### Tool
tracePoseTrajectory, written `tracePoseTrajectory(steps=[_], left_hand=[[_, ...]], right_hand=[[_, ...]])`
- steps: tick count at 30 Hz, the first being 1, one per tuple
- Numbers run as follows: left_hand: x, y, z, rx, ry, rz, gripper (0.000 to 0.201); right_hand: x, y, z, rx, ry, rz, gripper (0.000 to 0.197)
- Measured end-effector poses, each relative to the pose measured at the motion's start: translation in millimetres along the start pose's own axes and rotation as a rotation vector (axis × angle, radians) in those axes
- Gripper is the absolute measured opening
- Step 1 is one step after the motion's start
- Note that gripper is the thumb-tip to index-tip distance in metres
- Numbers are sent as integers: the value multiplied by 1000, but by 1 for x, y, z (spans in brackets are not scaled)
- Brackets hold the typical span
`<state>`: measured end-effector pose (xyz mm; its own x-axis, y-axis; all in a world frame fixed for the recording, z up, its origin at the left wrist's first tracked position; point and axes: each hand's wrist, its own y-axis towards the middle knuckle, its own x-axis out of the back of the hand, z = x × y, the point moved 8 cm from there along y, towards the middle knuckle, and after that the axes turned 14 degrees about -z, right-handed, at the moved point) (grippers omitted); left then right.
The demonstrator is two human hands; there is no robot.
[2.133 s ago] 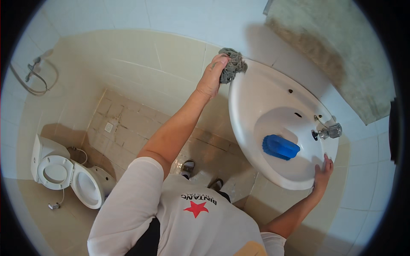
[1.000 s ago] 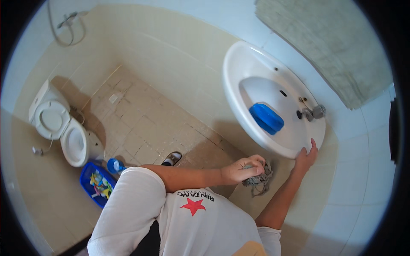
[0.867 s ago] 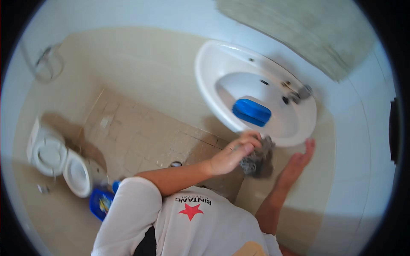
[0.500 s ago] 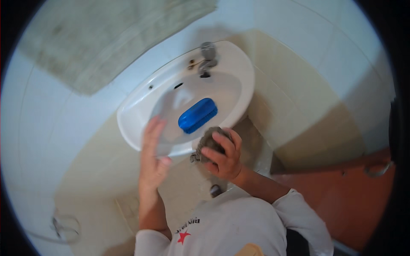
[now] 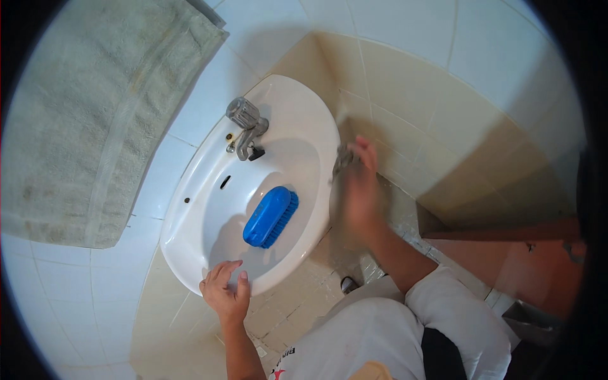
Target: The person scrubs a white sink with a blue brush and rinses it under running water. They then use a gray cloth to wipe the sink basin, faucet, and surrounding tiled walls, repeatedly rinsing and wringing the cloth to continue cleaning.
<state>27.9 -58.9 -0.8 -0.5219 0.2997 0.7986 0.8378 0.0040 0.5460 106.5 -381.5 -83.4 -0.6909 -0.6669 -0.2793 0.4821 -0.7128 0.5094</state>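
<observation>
As seen in the head view, your left hand is at the near left rim of the washbasin, palm half turned inward, fingers loosely bent and thumb set well apart. It has nothing in its grasp; whether the fingertips press on the rim cannot be confirmed. Your right hand is at the basin's right-hand side, just outside the rim, and is badly blurred. It has hold of a grey cloth, which shows at the fingers on the side facing the basin. How tightly your fingers are closed on it cannot be determined, nor whether the cloth meets the rim.

Inside the basin's bowl lies a blue brush, tilted on its side, its smooth back toward the wall side and its bristles facing your right hand. Neither of your hands is touching it. Mounted on the basin's far ledge is a metal tap with a ribbed knob, its spout directed over the bowl. To the left of the basin, against the tiled wall, hangs a grey-green sheet of towel-like texture. Well to the right of the basin stands a red-orange door. Below the basin's near edge, one of your shoes shows on the tiled floor.
</observation>
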Motion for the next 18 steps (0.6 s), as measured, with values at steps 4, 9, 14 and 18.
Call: tracePoseTrajectory(steps=[4, 9, 14, 18], left_hand=[[5, 5, -8, -23, -14, -23, 20], [6, 9, -9, 25, -13, -26, 18], [3, 7, -6, 29, -21, -26, 17], [2, 5, -4, 39, -8, -13, 16]], right_hand=[[-55, 84, -69, -313, 210, 137, 40], [-173, 144, -114, -707, 331, 481, 38], [-207, 149, -112, -754, 335, 636, 34], [-188, 146, -115, -690, 366, 567, 33]])
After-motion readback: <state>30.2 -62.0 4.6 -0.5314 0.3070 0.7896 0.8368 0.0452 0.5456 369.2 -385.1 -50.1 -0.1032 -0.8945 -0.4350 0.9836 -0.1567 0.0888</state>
